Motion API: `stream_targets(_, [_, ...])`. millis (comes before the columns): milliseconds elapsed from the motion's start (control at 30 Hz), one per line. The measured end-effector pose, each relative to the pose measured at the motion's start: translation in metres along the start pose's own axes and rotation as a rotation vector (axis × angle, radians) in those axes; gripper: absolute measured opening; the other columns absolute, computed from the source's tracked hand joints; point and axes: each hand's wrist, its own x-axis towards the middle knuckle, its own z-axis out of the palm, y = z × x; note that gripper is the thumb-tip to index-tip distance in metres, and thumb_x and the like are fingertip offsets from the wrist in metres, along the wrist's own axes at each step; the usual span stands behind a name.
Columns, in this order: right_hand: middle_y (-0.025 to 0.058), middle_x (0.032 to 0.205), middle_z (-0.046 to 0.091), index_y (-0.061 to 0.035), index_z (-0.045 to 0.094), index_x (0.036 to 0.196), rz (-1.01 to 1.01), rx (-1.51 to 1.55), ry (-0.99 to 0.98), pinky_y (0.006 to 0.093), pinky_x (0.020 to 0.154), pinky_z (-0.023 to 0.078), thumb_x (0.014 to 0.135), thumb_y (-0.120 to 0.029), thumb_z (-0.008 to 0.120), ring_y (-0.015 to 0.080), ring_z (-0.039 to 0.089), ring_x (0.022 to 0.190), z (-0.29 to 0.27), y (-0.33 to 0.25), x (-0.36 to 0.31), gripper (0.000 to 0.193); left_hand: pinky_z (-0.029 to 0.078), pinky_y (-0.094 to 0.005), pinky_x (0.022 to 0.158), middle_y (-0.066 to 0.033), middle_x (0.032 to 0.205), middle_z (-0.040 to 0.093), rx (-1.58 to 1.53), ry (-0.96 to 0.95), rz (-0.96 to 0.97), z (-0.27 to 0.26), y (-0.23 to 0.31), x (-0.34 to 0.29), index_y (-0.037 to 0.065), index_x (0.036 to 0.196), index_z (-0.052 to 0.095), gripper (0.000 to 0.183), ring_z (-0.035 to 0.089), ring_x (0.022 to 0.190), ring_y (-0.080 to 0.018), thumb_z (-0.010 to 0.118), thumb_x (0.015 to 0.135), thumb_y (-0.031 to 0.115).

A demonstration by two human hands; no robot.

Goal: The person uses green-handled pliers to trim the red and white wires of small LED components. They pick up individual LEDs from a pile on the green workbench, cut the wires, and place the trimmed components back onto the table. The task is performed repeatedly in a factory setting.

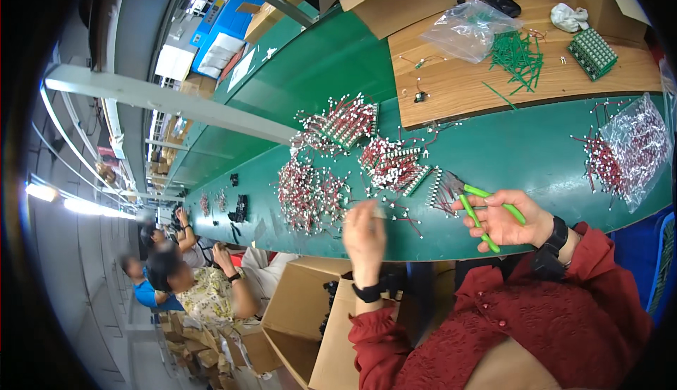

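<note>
My right hand (518, 222) is closed around green-handled cutting pliers (473, 215), whose handles are spread apart. The jaws point left, over a strip of small circuit boards (433, 187) with red and black leads on the green table. My left hand (365, 238) is raised at the table's near edge and blurred by motion, so I cannot make out its fingers or anything in them. Just beyond it lies a heap of small wired parts (308, 194) with white connectors. More board panels with leads (395, 166) sit behind, between my hands.
A plastic bag of wired parts (635, 143) lies at the right. On a wooden board (451, 87) are green sticks (518, 58), a clear bag (469, 29) and a stack of green panels (593, 54). Cardboard boxes (300, 298) stand below at left. Other people (204, 284) sit farther along the table.
</note>
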Motion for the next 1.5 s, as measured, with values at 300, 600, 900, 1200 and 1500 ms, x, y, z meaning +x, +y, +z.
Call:
stream_targets(300, [0.0063,0.095,0.055,-0.0054,0.039,0.126,-0.134,-0.015,0.003,0.0399,0.073,0.046,0.082,-0.022,0.051,0.0174,0.055,0.082,-0.011,-0.012,-0.012,0.049,0.045,-0.0393,0.069,-0.0136,0.085,0.058,-0.043,-0.182,-0.089,0.047,0.082,0.021,0.003,0.094,0.059,0.023,0.055,0.079,-0.0319,0.065,0.072,0.009])
stream_targets(600, [0.0007,0.086,0.047,-0.0038,0.041,0.125,-0.372,-0.767,0.178,0.0272,0.066,0.042,0.078,-0.012,0.058,0.0099,0.047,0.078,0.002,-0.008,-0.017,0.051,0.047,-0.0269,0.065,-0.0154,0.089,0.062,-1.260,-0.341,-0.543,0.031,0.067,0.016,-0.003,0.103,0.055,0.020,0.058,0.071,-0.0173,0.054,0.083,0.002])
stream_targets(900, [0.0105,0.091,0.053,-0.0001,0.045,0.121,-0.515,-1.620,0.290,0.0305,0.067,0.044,0.063,-0.019,0.067,0.0208,0.052,0.075,0.027,-0.002,-0.015,0.065,0.043,-0.0247,0.057,-0.0175,0.085,0.062,-1.559,-0.398,-0.470,0.003,0.032,0.006,-0.006,0.105,0.055,0.025,0.055,0.063,-0.0159,0.053,0.086,0.010])
stream_targets(1200, [0.0118,0.092,0.055,-0.0025,0.049,0.118,-0.392,-1.780,0.276,0.0362,0.071,0.045,0.063,-0.017,0.062,0.0275,0.056,0.082,0.038,-0.001,-0.007,0.058,0.041,-0.0262,0.056,-0.0193,0.082,0.062,-1.429,-0.436,-0.519,-0.009,0.025,0.003,-0.008,0.100,0.057,0.025,0.053,0.061,-0.0164,0.057,0.083,0.011])
stream_targets(1500, [0.0099,0.094,0.058,0.0020,0.047,0.121,-0.299,-1.509,0.136,0.0279,0.074,0.044,0.067,-0.015,0.063,0.0157,0.054,0.082,0.035,-0.004,0.002,0.058,0.048,-0.0335,0.076,-0.0224,0.101,0.059,-1.604,-0.180,-0.558,-0.004,0.015,-0.005,-0.008,0.113,0.049,0.044,0.059,0.089,-0.0260,0.055,0.083,0.025])
